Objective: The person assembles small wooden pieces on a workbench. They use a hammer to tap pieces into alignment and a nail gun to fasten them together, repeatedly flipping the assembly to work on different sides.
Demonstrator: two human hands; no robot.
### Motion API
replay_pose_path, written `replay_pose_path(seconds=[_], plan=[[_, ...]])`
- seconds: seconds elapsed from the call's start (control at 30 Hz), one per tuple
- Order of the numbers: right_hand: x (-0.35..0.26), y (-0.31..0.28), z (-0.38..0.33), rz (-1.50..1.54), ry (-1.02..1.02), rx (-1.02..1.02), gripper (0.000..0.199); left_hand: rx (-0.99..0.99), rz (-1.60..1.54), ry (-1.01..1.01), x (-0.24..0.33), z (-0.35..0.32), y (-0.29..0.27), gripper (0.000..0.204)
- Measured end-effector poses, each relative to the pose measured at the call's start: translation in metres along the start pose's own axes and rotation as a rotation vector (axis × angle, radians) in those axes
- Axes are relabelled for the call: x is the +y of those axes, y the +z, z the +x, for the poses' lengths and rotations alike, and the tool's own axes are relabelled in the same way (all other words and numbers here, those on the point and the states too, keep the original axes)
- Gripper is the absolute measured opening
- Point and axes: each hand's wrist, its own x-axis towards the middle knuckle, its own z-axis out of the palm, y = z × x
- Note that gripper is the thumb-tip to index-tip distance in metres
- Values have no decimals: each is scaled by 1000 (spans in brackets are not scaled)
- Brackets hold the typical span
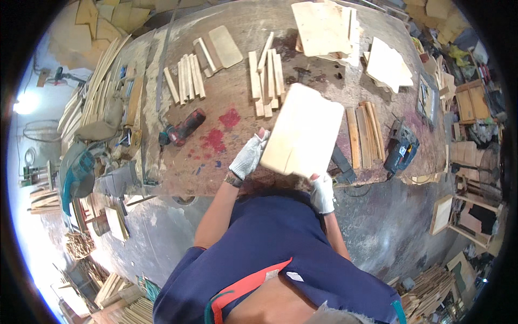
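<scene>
A pale, flat wooden board (303, 129) with rounded corners and a notched far right edge is held tilted above the workbench (243, 175). My left hand (248, 155), in a white knit glove with bare fingertips, grips its left edge. At the near right corner, my right hand (322, 193), gloved the same way, is closed on the board too. Most of the fingers of both hands are hidden beneath the board. Just right of it lie a dark tool or clamp (343, 163) and a row of wooden strips (366, 135).
A red and black cordless drill (185, 127) lies left of my hands, a blue jigsaw (402, 148) to the right. Beyond are bundles of strips (186, 78) (267, 78) and stacked boards (324, 29) (387, 65). A teal-guarded saw (78, 173) stands at the far left.
</scene>
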Motion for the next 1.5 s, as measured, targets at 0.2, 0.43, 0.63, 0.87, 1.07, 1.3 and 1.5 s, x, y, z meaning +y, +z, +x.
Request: replay_pose_path(seconds=[0.2, 0.43, 0.63, 0.87, 1.07, 1.3, 1.5], plan=[[-15, 31, 25, -962, -259, -492, 31, 268, 351, 196, 34, -82, -50, 33], [17, 75, 203, -1662, -647, 198, 45, 677, 1713, 372, 55, -143, -105, 39], [46, 69, 292, -1564, -250, 277, 43, 733, 1713, 348, 41, -146, -112, 39], [10, 95, 203, -366, -311, 131, 28, 825, 1707, 341, 36, -142, -104, 32], [-25, 117, 93, -124, -148, -408, 23, 814, 1700, 359, 39, -142, -104, 32], [-28, 154, 72, -863, -327, -435, 25, 802, 1697, 374, 37, -141, -106, 31], [-1, 175, 82, -1122, -801, -356, 25, 809, 1694, 388, 35, -142, -107, 30]])
